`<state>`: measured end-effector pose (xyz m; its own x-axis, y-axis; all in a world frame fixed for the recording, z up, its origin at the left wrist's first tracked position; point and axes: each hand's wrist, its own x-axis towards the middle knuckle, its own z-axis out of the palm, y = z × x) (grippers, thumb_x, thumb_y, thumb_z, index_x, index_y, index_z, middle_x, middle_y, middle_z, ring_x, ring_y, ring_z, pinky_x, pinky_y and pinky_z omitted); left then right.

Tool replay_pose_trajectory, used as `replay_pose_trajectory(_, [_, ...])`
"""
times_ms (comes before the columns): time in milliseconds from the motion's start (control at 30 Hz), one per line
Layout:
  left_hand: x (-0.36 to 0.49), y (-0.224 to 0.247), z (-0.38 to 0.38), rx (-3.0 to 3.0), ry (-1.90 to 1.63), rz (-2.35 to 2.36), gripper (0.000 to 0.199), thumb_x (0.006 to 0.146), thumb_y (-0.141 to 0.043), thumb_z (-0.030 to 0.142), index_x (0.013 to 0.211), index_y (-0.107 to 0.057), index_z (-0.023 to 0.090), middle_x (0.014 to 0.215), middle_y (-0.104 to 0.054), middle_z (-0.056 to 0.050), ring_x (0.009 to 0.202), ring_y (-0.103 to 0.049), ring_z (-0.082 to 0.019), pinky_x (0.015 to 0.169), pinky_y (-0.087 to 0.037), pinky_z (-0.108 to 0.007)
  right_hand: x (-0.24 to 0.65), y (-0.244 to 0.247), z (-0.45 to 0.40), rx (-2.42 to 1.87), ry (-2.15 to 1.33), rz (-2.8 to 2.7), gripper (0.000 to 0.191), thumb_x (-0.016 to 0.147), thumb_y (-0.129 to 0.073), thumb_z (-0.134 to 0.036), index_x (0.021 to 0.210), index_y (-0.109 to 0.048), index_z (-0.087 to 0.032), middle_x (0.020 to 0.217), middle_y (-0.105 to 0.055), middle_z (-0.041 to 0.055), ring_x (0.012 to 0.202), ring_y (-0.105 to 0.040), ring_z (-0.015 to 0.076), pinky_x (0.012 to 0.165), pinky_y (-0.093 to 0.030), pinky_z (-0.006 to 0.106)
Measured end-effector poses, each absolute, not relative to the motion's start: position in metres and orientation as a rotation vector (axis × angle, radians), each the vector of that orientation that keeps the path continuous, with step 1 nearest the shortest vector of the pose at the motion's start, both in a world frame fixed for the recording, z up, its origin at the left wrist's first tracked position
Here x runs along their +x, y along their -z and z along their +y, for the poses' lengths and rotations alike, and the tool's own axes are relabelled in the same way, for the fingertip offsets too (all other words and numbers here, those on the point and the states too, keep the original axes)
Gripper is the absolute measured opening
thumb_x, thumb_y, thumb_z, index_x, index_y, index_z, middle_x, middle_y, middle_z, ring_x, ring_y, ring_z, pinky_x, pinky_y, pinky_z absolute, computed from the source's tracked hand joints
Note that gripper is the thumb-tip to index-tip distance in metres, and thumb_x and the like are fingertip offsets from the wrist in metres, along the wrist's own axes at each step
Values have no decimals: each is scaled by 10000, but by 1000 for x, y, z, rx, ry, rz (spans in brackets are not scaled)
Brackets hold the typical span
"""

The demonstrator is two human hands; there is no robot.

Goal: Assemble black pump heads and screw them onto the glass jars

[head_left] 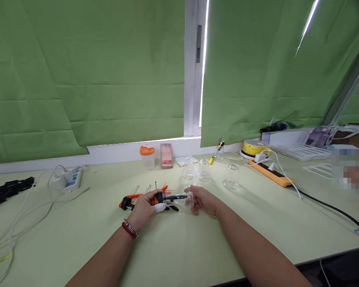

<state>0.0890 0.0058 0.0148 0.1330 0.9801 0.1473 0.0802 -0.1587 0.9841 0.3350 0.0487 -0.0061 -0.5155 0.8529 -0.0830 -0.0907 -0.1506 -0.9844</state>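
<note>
Held sideways above the table is a clear glass bottle point(181, 203) with a dark stem inside it. My left hand point(143, 209), with a white wrap on the thumb, is closed on the black-and-orange cap point(158, 197) at the bottle's left end. Around the glass at the right end curl the fingers of my right hand point(206, 200). Behind and left of my left hand lie more black-and-orange caps point(126, 203) with metal rods point(134, 190). Clear glass vessels point(189, 169) stand behind my right hand, with another glass vessel point(231, 177) farther right.
An orange-lidded cup point(147, 157) and a small box point(166, 156) stand by the wall. An orange power strip point(271, 174) with white cables lies at right; a white power strip point(73, 180) with loose cables at left. At the right edge, a person's blurred hand shows.
</note>
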Motion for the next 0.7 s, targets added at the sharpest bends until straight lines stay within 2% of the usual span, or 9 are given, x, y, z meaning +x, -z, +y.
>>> replay_pose_trajectory(233, [90, -13, 7, 1441, -1177, 1076, 593, 497, -830, 266, 1061, -665, 187, 926, -721, -55, 847, -655, -232, 800, -532, -364, 333, 15, 53, -990, -1754, -1456, 601, 832, -309, -697, 894, -533, -143, 663, -656, 69, 375, -514, 96, 321, -372, 187])
replay_pose_trajectory(333, [89, -11, 9, 1408, -1193, 1073, 571, 506, -828, 272, 1044, -665, 173, 927, -722, -65, 838, -655, -231, 794, -535, -372, 333, 12, 52, -949, -1748, -1431, 578, 826, -380, -670, 1032, -528, -150, 798, -657, 89, 473, -593, 131, 341, -417, 208])
replay_pose_trajectory(400, [88, -11, 9, 1390, -1209, 1074, 559, 504, -830, 261, 1031, -664, 170, 939, -719, -61, 852, -653, -227, 800, -533, -362, 334, 7, 49, -862, -1712, -1402, 538, 809, -515, -582, 1198, -465, -213, 1002, -617, 93, 632, -650, 162, 410, -486, 239])
replay_pose_trajectory(467, [88, -12, 9, 1384, -1217, 1084, 551, 501, -832, 241, 1021, -662, 176, 952, -714, -50, 866, -649, -221, 805, -530, -343, 335, 2, 46, -786, -1676, -1407, 572, 777, -623, -471, 1274, -417, -277, 1134, -546, 83, 765, -659, 177, 493, -531, 263])
replay_pose_trajectory(533, [88, -12, 9, 1386, -1208, 1102, 534, 509, -827, 231, 1014, -661, 182, 942, -713, -41, 855, -648, -213, 789, -530, -326, 336, -1, 44, -761, -1672, -1431, 569, 760, -658, -413, 1268, -438, -281, 1145, -527, 78, 796, -656, 182, 531, -542, 271])
replay_pose_trajectory(700, [89, -14, 7, 1395, -1174, 1121, 527, 526, -816, 223, 1024, -648, 185, 904, -713, -29, 822, -643, -199, 772, -527, -314, 335, -1, 45, -783, -1692, -1419, 508, 769, -644, -422, 1216, -481, -242, 1072, -577, 79, 721, -663, 177, 487, -521, 254])
